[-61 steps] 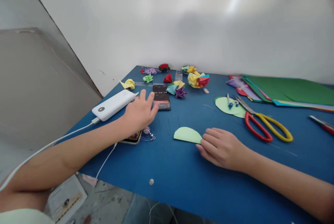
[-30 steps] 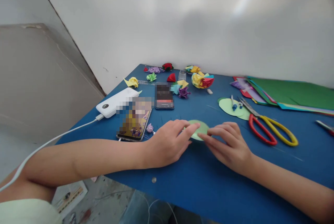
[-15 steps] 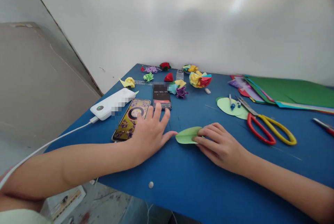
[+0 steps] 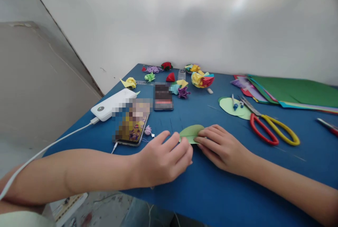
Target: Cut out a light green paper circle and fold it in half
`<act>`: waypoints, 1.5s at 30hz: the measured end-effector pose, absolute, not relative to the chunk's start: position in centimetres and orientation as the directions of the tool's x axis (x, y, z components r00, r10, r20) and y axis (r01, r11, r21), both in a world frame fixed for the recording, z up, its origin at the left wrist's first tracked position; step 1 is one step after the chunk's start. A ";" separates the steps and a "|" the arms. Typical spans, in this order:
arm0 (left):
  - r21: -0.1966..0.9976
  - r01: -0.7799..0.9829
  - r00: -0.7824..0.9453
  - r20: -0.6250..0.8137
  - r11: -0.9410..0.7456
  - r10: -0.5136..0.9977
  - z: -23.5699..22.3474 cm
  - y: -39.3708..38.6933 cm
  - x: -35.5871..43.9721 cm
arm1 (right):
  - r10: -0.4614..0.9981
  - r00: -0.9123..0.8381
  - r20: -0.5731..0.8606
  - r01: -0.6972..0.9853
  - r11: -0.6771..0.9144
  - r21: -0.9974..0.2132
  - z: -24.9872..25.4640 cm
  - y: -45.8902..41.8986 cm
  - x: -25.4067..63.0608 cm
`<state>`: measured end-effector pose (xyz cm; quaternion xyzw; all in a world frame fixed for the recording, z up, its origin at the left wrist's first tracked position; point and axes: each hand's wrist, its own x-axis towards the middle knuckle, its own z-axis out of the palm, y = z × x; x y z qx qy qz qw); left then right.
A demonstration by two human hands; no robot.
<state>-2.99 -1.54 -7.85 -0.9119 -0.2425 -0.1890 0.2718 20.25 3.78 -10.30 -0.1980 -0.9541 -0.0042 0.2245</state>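
Note:
A light green paper oval (image 4: 190, 134), with a crease along its length, lies near the table's front, one side tilted up. My right hand (image 4: 220, 146) pinches its right end, fingertips together over the edge. At the left end is my left hand (image 4: 169, 156), fingers curled in around the paper's edge; its thumb is hidden. Left of that hand lies a phone (image 4: 134, 128) with a small lilac charm (image 4: 148, 130). To the right, scissors (image 4: 264, 119) with red and yellow handles rest near more green paper ovals (image 4: 229, 107).
Paper flowers (image 4: 202, 79) in several colours stand at the back. A second phone (image 4: 163, 102) and a white power bank (image 4: 113, 103) with a cable lie left. Coloured paper sheets (image 4: 303, 91) are stacked at the back right, with a small tool (image 4: 327, 126) near the right edge.
My left hand has come off the phone, moved right and down to the paper's left end, and curled its fingers. My right hand keeps its pinch on the paper.

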 end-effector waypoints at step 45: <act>-0.072 0.993 0.110 0.265 -0.094 0.958 -5.9 4.0 -6.1 | 0.343 -0.792 0.505 0.391 0.920 -0.013 -10.4 3.7 20.1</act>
